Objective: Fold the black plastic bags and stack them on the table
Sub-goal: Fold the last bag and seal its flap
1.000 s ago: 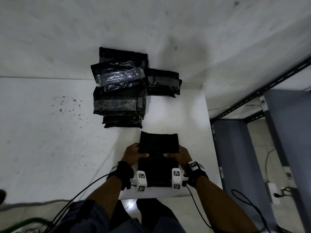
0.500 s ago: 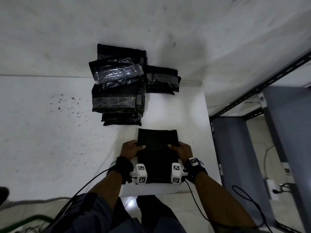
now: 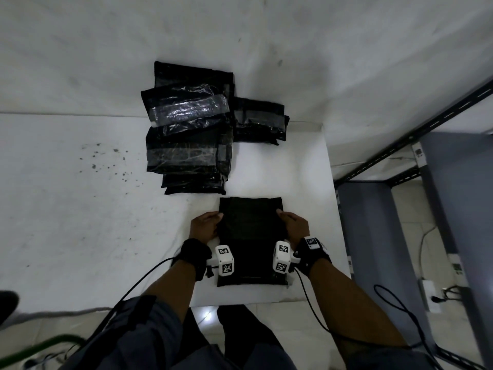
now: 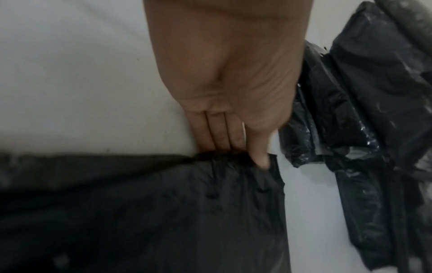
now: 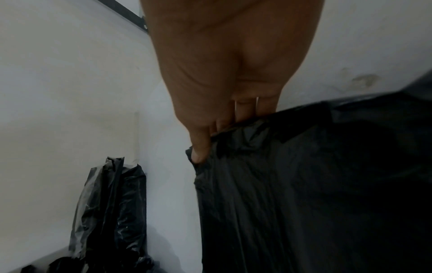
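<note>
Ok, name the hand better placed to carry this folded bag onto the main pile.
Left. The left hand pinches the bag on the edge nearer the big pile, which lies ahead and left. The right hand pinches the far edge and would likely cross over.

A bare utility or storage room, more workshop than home. The white table is speckled with dark stains, pushed against a scuffed white wall. Right of the table stands slotted metal shelving (grey panels below), with cables trailing over the tiled floor.
</note>
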